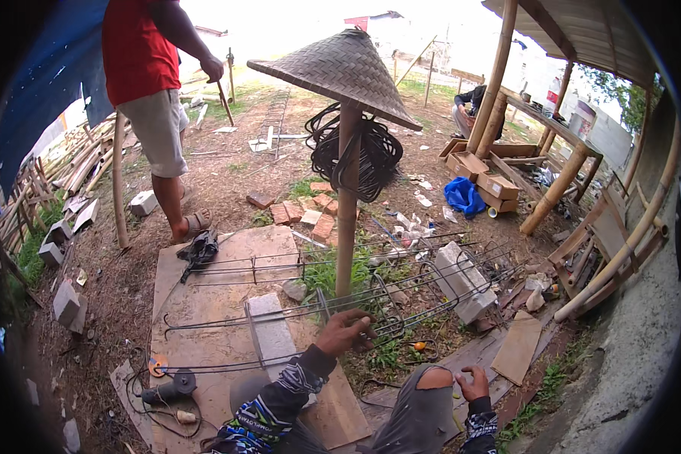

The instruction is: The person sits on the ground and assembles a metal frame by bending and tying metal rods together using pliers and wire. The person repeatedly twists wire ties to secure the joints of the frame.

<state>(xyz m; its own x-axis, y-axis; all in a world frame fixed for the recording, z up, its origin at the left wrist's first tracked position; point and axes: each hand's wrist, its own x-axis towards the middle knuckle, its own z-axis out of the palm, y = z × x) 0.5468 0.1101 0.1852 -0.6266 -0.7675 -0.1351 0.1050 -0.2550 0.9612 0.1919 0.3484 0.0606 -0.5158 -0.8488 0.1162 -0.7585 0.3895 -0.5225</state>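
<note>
My left hand (346,333) is over a long frame of thin steel reinforcing bars (280,312), close beside the bars and a bent stirrup. Its fingers are half bent and apart, and no held thing shows in them. Beside my right knee is my right hand (473,384), raised with loosely curled, parted fingers and nothing visible in it. The bar frame lies across a plywood sheet (231,253) and rests on a grey block (271,333) on the left and a bigger concrete block (464,281) on the right. Bent hooks finish several bar ends.
A bamboo post (346,227) rises beyond the bars, bearing a woven conical hat (340,72) and coiled black wire (356,151). An angle grinder (170,387) with its cord lies left, near an orange disc (157,365). A person in red (140,60) stands holding a stick; another sits far right.
</note>
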